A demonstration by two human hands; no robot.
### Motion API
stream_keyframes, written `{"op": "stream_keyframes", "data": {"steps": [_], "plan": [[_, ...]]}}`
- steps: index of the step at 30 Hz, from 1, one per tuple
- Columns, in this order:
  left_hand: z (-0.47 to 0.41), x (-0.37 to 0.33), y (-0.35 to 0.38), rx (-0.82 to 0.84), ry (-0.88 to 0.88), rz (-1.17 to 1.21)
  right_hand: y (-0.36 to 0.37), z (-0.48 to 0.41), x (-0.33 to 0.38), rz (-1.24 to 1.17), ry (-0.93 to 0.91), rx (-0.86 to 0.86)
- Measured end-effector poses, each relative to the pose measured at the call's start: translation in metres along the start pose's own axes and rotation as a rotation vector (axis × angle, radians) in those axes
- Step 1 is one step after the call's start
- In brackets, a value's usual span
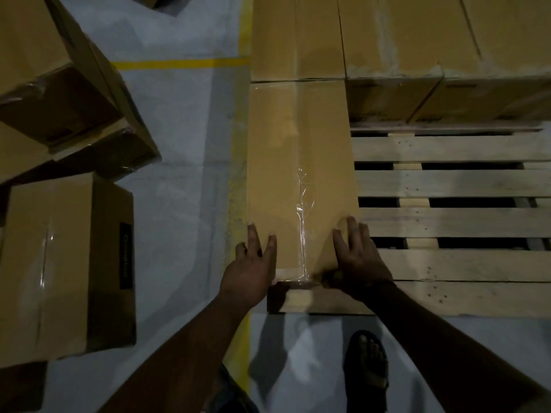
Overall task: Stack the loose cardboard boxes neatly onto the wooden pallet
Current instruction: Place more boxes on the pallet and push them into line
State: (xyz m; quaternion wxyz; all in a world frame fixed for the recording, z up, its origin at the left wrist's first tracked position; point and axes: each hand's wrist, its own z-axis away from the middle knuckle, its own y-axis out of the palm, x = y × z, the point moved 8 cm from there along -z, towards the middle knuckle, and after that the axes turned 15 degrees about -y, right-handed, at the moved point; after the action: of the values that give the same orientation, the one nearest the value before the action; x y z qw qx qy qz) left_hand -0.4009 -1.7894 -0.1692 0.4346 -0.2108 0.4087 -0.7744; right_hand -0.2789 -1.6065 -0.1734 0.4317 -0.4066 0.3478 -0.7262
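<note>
**Fig.** Long brown cardboard box (301, 162) lying flat along the left edge of the pale slatted wooden pallet (447, 180). Its far end touches the stacked brown cardboard boxes (387, 34) that cover the pallet's far part.

The left hand (250, 272) and right hand (357, 257) rest on the top of the box at its near end, apart from one another. Both are flat, with fingers straight and spread. The left lies at the box's left edge and the right at its right edge, and neither curls round anything.

A strip of clear tape (302, 210) runs along the lid seam between the hands, so the contents are hidden. The cardboard is plain and smooth.

To the right of the box the pallet's slats show. To the left, on the grey floor (185, 174), stand loose brown cardboard boxes (59, 263), also taped shut, and a yellow floor line (179, 64) runs farther off. Nearest is a foot in a dark sandal (368, 365).
</note>
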Motion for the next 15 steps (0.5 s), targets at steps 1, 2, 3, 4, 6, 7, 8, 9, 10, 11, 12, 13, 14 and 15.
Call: {"op": "stream_keyframes", "data": {"steps": [1, 2, 3, 4, 6, 7, 8, 9, 10, 11, 12, 13, 14, 15], "plan": [[-0.002, -0.003, -0.002, -0.013, 0.025, -0.047, -0.002, -0.003, 0.005, 0.035, -0.035, 0.030], [-0.003, -0.006, -0.004, -0.023, 0.044, -0.093, 0.000, -0.006, 0.010, 0.046, -0.056, 0.071], [-0.005, -0.008, -0.005, -0.028, 0.054, -0.137, 0.003, -0.010, 0.014, 0.037, -0.053, 0.099], [-0.007, -0.011, -0.006, -0.027, 0.059, -0.172, 0.005, -0.012, 0.016, 0.025, -0.031, 0.108], [-0.010, -0.013, -0.005, -0.011, 0.053, -0.203, 0.005, -0.016, 0.020, 0.018, 0.007, 0.105], [-0.011, -0.013, -0.004, 0.000, 0.051, -0.201, 0.007, -0.017, 0.020, 0.017, 0.017, 0.109], [-0.012, -0.012, -0.002, 0.008, 0.050, -0.193, 0.008, -0.018, 0.019, 0.013, 0.024, 0.114], [-0.014, -0.011, 0.000, 0.013, 0.051, -0.184, 0.008, -0.019, 0.018, 0.011, 0.029, 0.125], [-0.015, -0.011, 0.001, 0.013, 0.054, -0.179, 0.009, -0.020, 0.017, 0.010, 0.032, 0.137], [-0.015, -0.010, 0.001, 0.012, 0.056, -0.180, 0.009, -0.021, 0.016, 0.007, 0.035, 0.149], [-0.015, -0.011, 0.000, 0.009, 0.055, -0.182, 0.009, -0.022, 0.017, 0.002, 0.039, 0.161], [-0.015, -0.011, 0.000, 0.008, 0.051, -0.180, 0.009, -0.023, 0.018, -0.002, 0.043, 0.171], [-0.014, -0.012, -0.001, 0.007, 0.047, -0.175, 0.008, -0.023, 0.019, -0.008, 0.048, 0.179], [-0.012, -0.013, -0.002, 0.008, 0.044, -0.167, 0.008, -0.024, 0.020, -0.012, 0.052, 0.186]]}}
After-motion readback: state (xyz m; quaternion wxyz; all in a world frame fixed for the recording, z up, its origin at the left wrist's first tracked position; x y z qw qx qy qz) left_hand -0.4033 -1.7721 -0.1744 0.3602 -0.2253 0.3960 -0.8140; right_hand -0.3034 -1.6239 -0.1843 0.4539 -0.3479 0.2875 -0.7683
